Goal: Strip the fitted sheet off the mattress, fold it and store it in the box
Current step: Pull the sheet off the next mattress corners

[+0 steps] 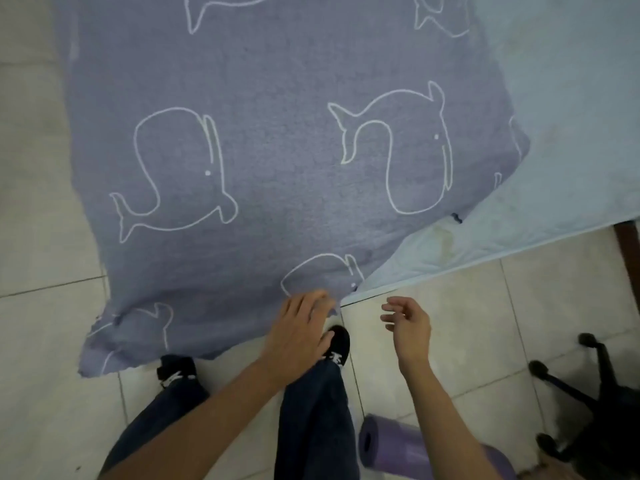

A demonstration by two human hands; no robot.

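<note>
- Fitted sheet (pixel 270 161), soft purple-blue fabric printed with white whale outlines, fills the upper and centre of the frame; it drapes off the pale blue mattress (pixel 571 116) at upper right onto the tiled floor (pixel 41 323).
- Left hand (pixel 298 327), at lower centre, rests its fingers on the sheet's bottom edge; whether it pinches the cloth I cannot tell.
- Right hand (pixel 408 327), just beside it, hangs half-open and empty.
- It looks light, limp and likely to bunch, so the hem or an elastic corner seems the best hold.
</note>
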